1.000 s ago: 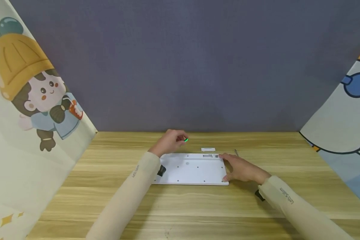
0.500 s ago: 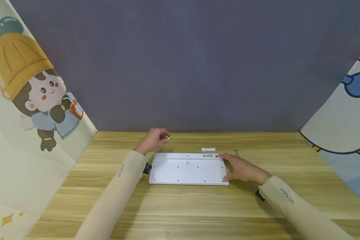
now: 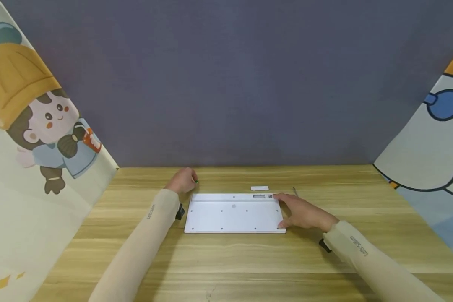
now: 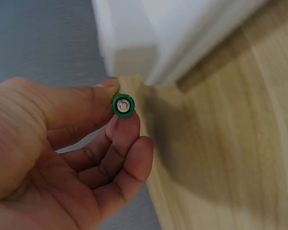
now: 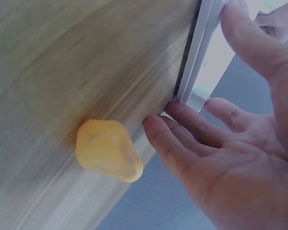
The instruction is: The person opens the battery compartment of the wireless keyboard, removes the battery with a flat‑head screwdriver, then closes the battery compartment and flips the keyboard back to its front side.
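A white keyboard [image 3: 234,218] lies underside up on the wooden table, screws along its back. Near its far right corner a battery compartment [image 3: 262,196] is uncovered. Beyond it lies a small white battery cover [image 3: 259,188]. My left hand [image 3: 183,180], just past the keyboard's far left corner, pinches a green battery [image 4: 123,105] between thumb and fingertips; its metal end faces the left wrist camera. My right hand [image 3: 303,212] rests at the keyboard's right end, thumb on the near corner, fingers nearly straight at the far corner.
A thin metal rod [image 3: 295,191] sticks out beyond my right hand. In the right wrist view a yellow rounded piece [image 5: 108,149] lies on the table. A dark grey partition [image 3: 226,84] stands along the far edge, with printed panels on both sides.
My left hand has moved left with the battery, off the keyboard to beyond its far left corner, and has lowered and turned. My right hand stays at the keyboard's right end.
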Motion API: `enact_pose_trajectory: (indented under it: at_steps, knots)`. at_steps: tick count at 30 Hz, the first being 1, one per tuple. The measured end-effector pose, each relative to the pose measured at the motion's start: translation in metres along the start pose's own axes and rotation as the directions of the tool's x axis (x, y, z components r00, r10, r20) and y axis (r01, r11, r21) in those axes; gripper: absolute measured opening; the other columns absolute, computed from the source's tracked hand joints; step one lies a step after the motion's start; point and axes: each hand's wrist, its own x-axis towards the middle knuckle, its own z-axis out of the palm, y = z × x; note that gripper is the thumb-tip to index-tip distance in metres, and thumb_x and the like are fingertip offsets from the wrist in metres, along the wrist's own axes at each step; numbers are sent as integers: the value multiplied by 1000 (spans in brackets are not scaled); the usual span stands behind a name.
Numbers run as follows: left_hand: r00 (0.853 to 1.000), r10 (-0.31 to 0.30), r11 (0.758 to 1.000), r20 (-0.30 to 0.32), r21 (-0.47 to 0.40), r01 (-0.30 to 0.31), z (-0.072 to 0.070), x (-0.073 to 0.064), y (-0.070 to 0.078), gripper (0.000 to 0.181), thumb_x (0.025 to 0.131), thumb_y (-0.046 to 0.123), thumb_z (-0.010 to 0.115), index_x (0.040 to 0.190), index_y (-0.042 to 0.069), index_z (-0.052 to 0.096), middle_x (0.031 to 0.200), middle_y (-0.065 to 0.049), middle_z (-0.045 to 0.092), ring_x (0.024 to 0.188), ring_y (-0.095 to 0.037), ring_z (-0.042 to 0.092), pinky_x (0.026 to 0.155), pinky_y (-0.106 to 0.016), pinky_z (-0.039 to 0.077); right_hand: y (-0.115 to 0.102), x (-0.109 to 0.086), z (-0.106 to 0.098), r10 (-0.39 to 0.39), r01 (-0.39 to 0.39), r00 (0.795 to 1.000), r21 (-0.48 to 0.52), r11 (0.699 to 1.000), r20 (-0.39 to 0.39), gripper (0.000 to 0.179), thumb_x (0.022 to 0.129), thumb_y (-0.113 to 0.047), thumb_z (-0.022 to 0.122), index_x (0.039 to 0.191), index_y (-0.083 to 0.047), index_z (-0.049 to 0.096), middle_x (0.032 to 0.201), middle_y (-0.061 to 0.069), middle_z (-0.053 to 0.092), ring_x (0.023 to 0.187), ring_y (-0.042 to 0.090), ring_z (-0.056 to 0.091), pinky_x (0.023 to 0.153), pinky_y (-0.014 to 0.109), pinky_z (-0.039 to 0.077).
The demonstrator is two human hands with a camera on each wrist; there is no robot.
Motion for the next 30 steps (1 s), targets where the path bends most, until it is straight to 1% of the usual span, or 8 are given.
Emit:
enact_pose_trajectory:
  at_steps: [2,6,13,18,25,30]
  knots:
    - [1000,-9,1000,10,19,9,2,1,-3,20,85,5,69,103,-3,65,97,-11,63,87,-26,59,78,-39,51,-1,1,1,-2,2,1000,4,1000,0,90,72,-30,82,143,0,36,144,22,36,131,41,31,104,54,26]
    - [1000,-20,999,14,44,20,6,4,-9,17,86,5,68,101,-2,64,94,-10,63,86,-25,59,75,-38,51,-2,2,3,-10,10,1000,2,1000,2,90,72,-30,82,143,-1,36,144,22,36,131,41,31,105,54,26]
    - [999,-47,998,-11,29,47,10,9,-11,23,86,9,69,104,-4,62,99,-14,62,89,-27,59,77,-39,51,-2,2,2,17,-17,1000,-1,1000,6,91,72,-31,82,144,-2,35,145,21,36,132,40,30,105,54,26]
    - [998,-48,998,-31,25,49,10,12,-12,25,86,12,69,104,-4,62,100,-14,62,89,-27,59,77,-39,50,-2,1,1,10,-10,1000,-1,1000,9,91,72,-31,81,144,-2,34,145,21,35,132,41,30,104,54,27]
    - [998,-58,998,-22,-9,57,11,13,-11,28,87,14,69,106,-4,62,100,-15,61,88,-27,59,76,-40,51,-1,0,1,9,-9,1000,6,1000,12,91,73,-31,81,144,0,34,145,22,35,132,41,30,104,54,27]
    - [999,-49,998,-14,-27,49,11,16,-11,29,86,15,70,106,-5,62,100,-16,62,89,-28,59,77,-41,50,1,1,0,19,-19,1000,2,1000,15,91,73,-31,81,144,-1,34,145,21,35,132,40,30,104,54,27]
